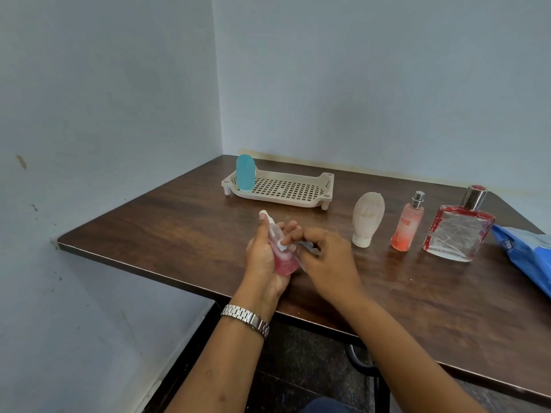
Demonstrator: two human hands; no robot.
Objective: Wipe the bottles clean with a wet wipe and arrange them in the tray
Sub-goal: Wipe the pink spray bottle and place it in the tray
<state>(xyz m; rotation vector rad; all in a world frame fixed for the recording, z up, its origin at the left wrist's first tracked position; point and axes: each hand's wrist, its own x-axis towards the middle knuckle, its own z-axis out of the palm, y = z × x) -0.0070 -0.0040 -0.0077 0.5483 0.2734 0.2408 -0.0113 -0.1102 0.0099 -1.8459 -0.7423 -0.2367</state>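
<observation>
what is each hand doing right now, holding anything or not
left hand: grips the pink spray bottle, fingers curled round it.
right hand: pinches a wet wipe against that bottle.

Blue bottle [245, 172] blocks the tray's [310, 201] left end.

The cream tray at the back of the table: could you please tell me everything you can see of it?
The tray is low, rectangular, seemingly cream plastic, with a floor of small square holes, a shallow rim, taller ends and short pale feet. It sits level on the dark wooden table near the wall corner. A blue bottle stands upright at its left end; nothing else is in it.
</observation>
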